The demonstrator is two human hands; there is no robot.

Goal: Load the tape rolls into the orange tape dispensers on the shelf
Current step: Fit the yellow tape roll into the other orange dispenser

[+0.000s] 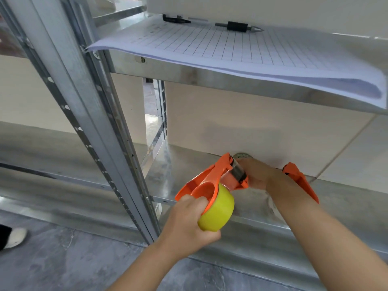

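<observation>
Our left hand [186,221] grips the yellow tape roll [218,211] seated in an orange dispenser [210,179] above the shelf's [336,198] front edge; our right hand [255,175] pinches its tape end; no writing is legible; a second dispenser [300,179] lies behind.

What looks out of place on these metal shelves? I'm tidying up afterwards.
The stack of gridded white paper sheets on the upper metal shelf juts past the front edge, its right corner drooping unsupported. It could slide off. Nothing looks spilled or damaged.
</observation>
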